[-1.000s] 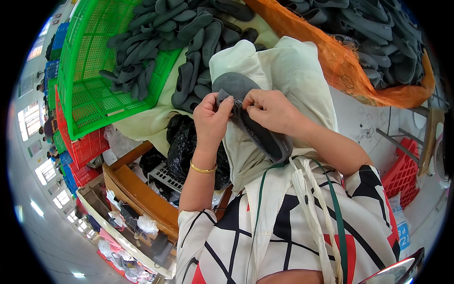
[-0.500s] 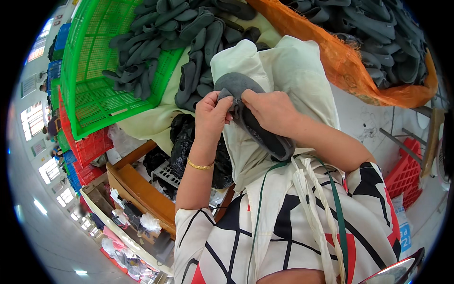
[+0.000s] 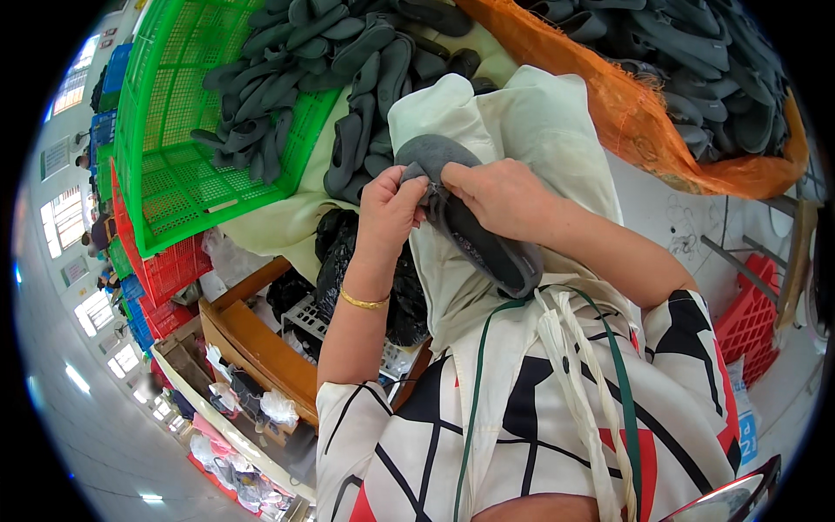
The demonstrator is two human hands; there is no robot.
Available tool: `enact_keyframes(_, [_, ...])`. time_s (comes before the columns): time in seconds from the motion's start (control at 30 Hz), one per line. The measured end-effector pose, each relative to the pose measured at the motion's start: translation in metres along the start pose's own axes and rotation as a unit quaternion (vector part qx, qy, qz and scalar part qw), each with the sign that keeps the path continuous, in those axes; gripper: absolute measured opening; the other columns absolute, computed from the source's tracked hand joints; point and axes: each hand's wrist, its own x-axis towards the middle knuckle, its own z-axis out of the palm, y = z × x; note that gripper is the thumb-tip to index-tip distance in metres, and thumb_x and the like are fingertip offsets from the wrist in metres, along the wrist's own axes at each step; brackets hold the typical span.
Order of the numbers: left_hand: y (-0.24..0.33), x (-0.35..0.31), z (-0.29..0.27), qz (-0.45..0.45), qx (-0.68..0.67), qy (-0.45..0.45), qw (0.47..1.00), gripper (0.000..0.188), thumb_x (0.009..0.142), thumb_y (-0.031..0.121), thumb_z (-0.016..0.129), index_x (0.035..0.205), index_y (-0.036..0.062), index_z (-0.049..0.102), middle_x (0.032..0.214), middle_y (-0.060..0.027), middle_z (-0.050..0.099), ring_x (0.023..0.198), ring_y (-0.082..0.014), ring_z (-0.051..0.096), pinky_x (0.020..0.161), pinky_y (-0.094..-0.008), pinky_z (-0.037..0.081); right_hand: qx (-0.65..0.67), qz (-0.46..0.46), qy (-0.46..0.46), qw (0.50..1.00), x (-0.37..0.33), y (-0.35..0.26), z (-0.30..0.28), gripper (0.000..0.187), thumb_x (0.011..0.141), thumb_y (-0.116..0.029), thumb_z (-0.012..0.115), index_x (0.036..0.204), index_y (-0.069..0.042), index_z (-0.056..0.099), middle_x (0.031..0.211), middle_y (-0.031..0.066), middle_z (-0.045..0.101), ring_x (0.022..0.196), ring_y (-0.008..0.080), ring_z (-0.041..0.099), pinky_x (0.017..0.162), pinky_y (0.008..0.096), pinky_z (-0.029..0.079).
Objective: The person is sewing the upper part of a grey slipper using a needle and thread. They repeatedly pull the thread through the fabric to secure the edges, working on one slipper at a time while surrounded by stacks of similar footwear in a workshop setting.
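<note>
A dark grey shoe [image 3: 487, 248] lies over my lap on a pale cloth apron [image 3: 557, 130], its rounded end pointing away from me. My left hand [image 3: 391, 204] pinches the near-left edge of its opening between thumb and fingers. Close beside it, my right hand [image 3: 504, 198] is closed on the shoe's upper edge, fingertips pressed together. Whatever small bit lies between the fingertips is too small to make out. The shoe's dark inside shows below my right hand.
A green plastic crate [image 3: 165, 165] with many grey shoes stands at the far left. An orange woven sack [image 3: 635, 122] full of similar shoes is at the far right. Left of my lap are a black plastic bag [image 3: 409, 296], a wooden drawer [image 3: 270, 348] and a red crate [image 3: 174, 287].
Both hands keep their grip on the shoe, and my right elbow has shifted slightly outward. The shoe stays nearly in place.
</note>
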Motion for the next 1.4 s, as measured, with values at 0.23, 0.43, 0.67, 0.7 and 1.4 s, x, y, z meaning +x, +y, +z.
enact_keyframes(0.23, [0.002,0.002,-0.002,-0.016,-0.010,-0.021,1.000,0.013,0.093,0.017,0.063,0.090,0.0052,0.065,0.074,0.0024,0.063,0.054,-0.0046,0.053,0.051,-0.0200,0.043,-0.004,0.013,0.010,1.000,0.000,0.000,0.006,0.007,0.094,-0.012,0.055,0.097,-0.007,0.053,0.073,0.0175,0.064,0.070,0.0402,0.063,0.059,0.0496,0.048])
enact_keyframes(0.43, [0.001,0.002,-0.004,-0.018,-0.016,-0.028,0.999,0.012,0.094,0.017,0.061,0.091,0.0054,0.065,0.075,0.0016,0.064,0.056,-0.0052,0.054,0.052,-0.0201,0.043,-0.005,0.013,0.020,1.000,0.000,0.002,0.013,0.009,0.096,-0.014,0.055,0.099,-0.006,0.052,0.073,0.0181,0.064,0.070,0.0403,0.063,0.059,0.0500,0.048])
enact_keyframes(0.67, [0.003,0.002,-0.010,-0.033,-0.070,-0.065,0.995,0.012,0.095,0.016,0.062,0.093,0.0056,0.066,0.078,0.0007,0.066,0.059,-0.0058,0.056,0.056,-0.0204,0.045,0.062,0.030,0.065,0.996,0.001,0.001,0.017,0.011,0.098,-0.015,0.054,0.101,-0.005,0.051,0.074,0.0212,0.063,0.071,0.0430,0.062,0.062,0.0496,0.048])
enact_keyframes(0.7, [0.001,0.003,-0.012,-0.033,-0.076,-0.072,0.994,0.012,0.095,0.017,0.063,0.094,0.0054,0.067,0.078,0.0004,0.066,0.059,-0.0059,0.057,0.056,-0.0205,0.046,0.081,0.030,0.082,0.993,0.002,0.001,0.019,0.011,0.098,-0.015,0.054,0.101,-0.004,0.051,0.074,0.0214,0.062,0.071,0.0435,0.062,0.062,0.0490,0.048])
enact_keyframes(1.4, [-0.003,0.004,0.005,0.005,-0.008,0.004,1.000,0.013,0.091,0.016,0.072,0.090,0.0024,0.070,0.075,-0.0001,0.068,0.056,-0.0045,0.055,0.051,-0.0185,0.043,0.090,-0.069,0.278,0.954,0.057,0.012,0.029,0.011,0.095,-0.013,0.059,0.090,-0.004,0.055,0.085,0.0098,0.059,0.068,0.0283,0.061,0.060,0.0366,0.048])
